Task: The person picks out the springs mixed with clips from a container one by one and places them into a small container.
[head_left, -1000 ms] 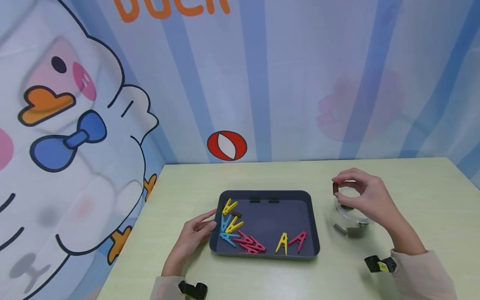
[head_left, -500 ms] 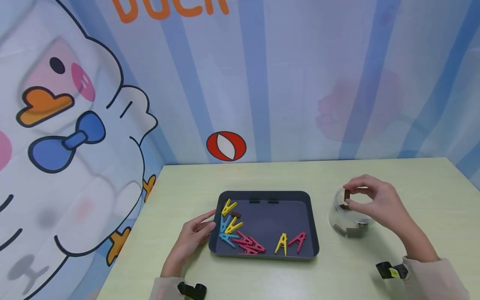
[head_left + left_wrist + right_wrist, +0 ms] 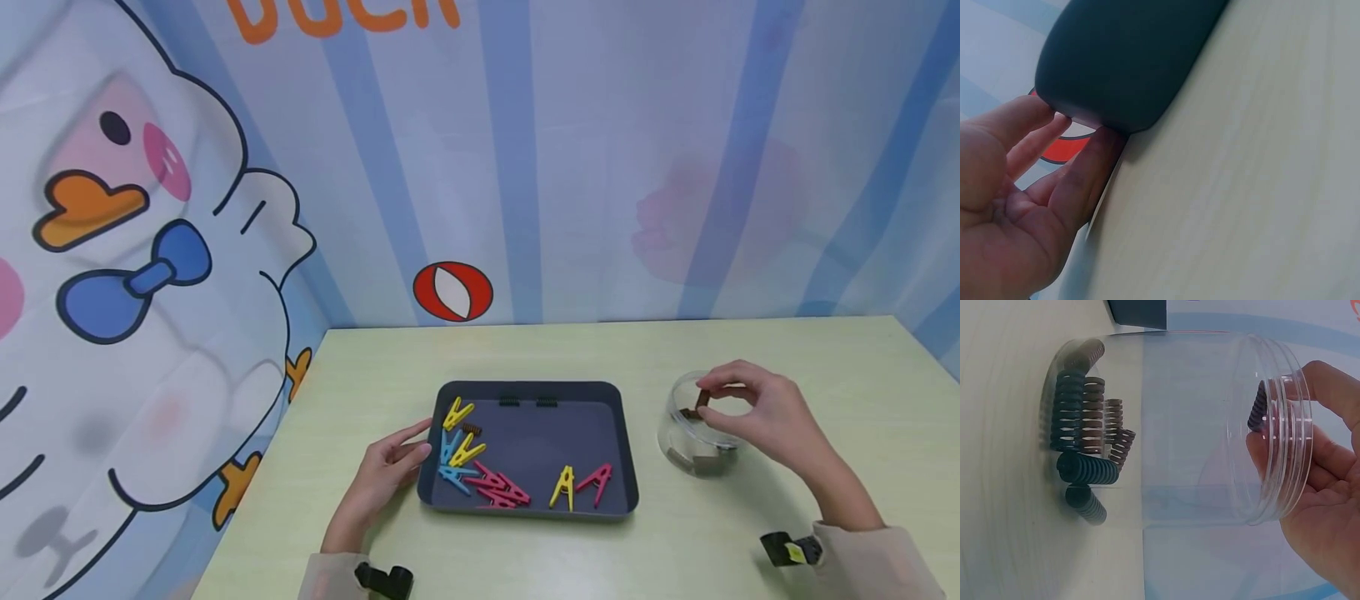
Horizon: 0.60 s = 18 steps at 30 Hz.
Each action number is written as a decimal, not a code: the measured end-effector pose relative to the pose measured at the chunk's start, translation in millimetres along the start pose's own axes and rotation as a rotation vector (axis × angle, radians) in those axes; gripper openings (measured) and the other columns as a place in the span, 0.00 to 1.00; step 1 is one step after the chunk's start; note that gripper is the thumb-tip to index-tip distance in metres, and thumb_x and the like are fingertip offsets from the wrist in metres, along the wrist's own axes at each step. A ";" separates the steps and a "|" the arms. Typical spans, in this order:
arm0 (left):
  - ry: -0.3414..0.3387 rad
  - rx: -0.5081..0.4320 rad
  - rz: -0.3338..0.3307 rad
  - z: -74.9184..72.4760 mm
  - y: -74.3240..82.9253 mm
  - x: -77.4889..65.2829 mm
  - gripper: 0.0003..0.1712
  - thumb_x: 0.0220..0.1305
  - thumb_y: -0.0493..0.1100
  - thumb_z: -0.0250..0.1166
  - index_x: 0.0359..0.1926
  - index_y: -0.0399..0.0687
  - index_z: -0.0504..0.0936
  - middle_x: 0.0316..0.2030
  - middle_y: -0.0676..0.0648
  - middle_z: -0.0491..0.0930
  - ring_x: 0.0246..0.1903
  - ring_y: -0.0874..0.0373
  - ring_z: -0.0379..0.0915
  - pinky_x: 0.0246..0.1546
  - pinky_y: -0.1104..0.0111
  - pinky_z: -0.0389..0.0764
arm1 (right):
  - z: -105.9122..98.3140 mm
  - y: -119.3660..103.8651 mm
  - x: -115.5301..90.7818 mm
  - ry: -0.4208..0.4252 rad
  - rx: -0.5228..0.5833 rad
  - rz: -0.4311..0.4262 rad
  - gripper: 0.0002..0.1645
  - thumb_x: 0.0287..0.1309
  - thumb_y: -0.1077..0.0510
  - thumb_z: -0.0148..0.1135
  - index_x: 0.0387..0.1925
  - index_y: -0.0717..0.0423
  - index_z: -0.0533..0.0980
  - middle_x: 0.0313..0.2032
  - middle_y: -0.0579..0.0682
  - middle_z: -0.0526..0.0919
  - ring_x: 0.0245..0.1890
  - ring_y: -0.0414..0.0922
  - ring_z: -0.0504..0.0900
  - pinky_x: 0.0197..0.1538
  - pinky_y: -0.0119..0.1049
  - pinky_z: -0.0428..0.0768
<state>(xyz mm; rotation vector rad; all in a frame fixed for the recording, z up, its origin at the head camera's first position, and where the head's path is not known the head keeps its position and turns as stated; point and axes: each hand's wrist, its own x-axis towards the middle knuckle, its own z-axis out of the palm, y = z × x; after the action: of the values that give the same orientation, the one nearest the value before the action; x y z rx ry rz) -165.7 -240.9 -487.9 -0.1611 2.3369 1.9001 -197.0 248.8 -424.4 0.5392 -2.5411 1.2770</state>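
Note:
My right hand [image 3: 757, 412] pinches a small brown coil spring [image 3: 702, 398] between thumb and fingers at the mouth of a clear plastic jar [image 3: 671, 437]. In the right wrist view that spring [image 3: 1259, 407] hangs tilted just inside the jar's threaded rim, while several dark and brown springs [image 3: 1088, 415] lie at the bottom. At the left, my left hand [image 3: 384, 471] touches the end of a dark grey tray [image 3: 555, 450]; its fingertips rest against the tray's outer wall [image 3: 1116, 69] in the left wrist view, fingers relaxed.
Inside the tray lie yellow clips [image 3: 468, 450], blue clips [image 3: 452, 475] and pink-red clips [image 3: 501, 483], with another yellow clip [image 3: 563, 486] and red clip [image 3: 597, 482] at right. A brown spring [image 3: 472, 429] and two dark springs [image 3: 509, 401] are there too. A printed cloth [image 3: 585, 167] stands behind the table.
My right hand has moved right from the jar's left side to over its mouth and lowered the spring into the rim. The left hand and tray stay in place.

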 end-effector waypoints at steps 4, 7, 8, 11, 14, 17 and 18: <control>-0.006 -0.015 0.011 -0.9 -0.8 -0.8 0.26 0.69 0.42 0.65 0.67 0.51 0.76 0.57 0.38 0.79 0.56 0.46 0.78 0.53 0.56 0.80 | 0.2 0.6 0.4 0.008 -0.015 -0.008 0.19 0.49 0.71 0.74 0.45 0.63 0.82 0.44 0.57 0.81 0.39 0.26 0.79 0.41 0.16 0.76; -0.007 -0.027 0.008 -1.1 -0.6 -0.8 0.26 0.69 0.42 0.65 0.67 0.52 0.77 0.57 0.39 0.80 0.55 0.47 0.78 0.53 0.56 0.80 | 0.2 0.8 0.7 0.015 -0.015 -0.015 0.20 0.48 0.72 0.74 0.45 0.64 0.82 0.43 0.57 0.81 0.39 0.25 0.79 0.41 0.16 0.76; -0.008 -0.026 0.008 -1.1 -0.5 -0.8 0.26 0.69 0.42 0.65 0.67 0.52 0.77 0.57 0.39 0.80 0.55 0.47 0.78 0.53 0.56 0.80 | 0.3 0.6 1.0 0.019 -0.011 -0.017 0.19 0.48 0.72 0.74 0.45 0.64 0.82 0.43 0.57 0.81 0.39 0.25 0.79 0.41 0.16 0.76; -0.007 -0.027 0.008 -0.9 -0.1 -0.5 0.26 0.69 0.41 0.65 0.67 0.51 0.77 0.57 0.39 0.80 0.55 0.47 0.79 0.53 0.57 0.80 | 0.7 -1.6 2.5 0.030 -0.001 -0.028 0.19 0.48 0.73 0.74 0.44 0.64 0.82 0.42 0.57 0.81 0.39 0.26 0.80 0.42 0.16 0.76; -0.007 -0.028 0.012 -0.9 0.3 -0.3 0.26 0.69 0.41 0.65 0.67 0.50 0.76 0.56 0.38 0.80 0.55 0.47 0.79 0.53 0.56 0.81 | 1.0 -6.2 5.0 0.042 -0.002 -0.039 0.18 0.48 0.73 0.74 0.43 0.63 0.82 0.41 0.55 0.81 0.38 0.27 0.80 0.42 0.16 0.76; -0.009 -0.028 0.015 -0.8 0.4 -0.2 0.26 0.69 0.42 0.65 0.67 0.49 0.76 0.56 0.37 0.80 0.55 0.46 0.79 0.53 0.56 0.81 | 1.6 -12.0 7.5 0.049 -0.010 -0.032 0.16 0.50 0.71 0.74 0.42 0.62 0.83 0.41 0.55 0.82 0.38 0.27 0.81 0.41 0.16 0.76; -0.009 -0.028 0.012 -0.8 0.2 -0.3 0.26 0.69 0.42 0.65 0.67 0.50 0.76 0.56 0.38 0.80 0.55 0.47 0.79 0.53 0.56 0.81 | 2.0 -13.9 8.1 0.050 -0.010 -0.027 0.15 0.50 0.70 0.74 0.42 0.62 0.83 0.40 0.54 0.82 0.38 0.28 0.81 0.41 0.17 0.77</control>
<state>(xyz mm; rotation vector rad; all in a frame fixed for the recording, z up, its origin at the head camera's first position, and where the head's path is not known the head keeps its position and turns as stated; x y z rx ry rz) -165.5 -241.7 -487.5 -0.1407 2.3112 1.9360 -198.5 237.8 -412.5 0.5309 -2.4898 1.2517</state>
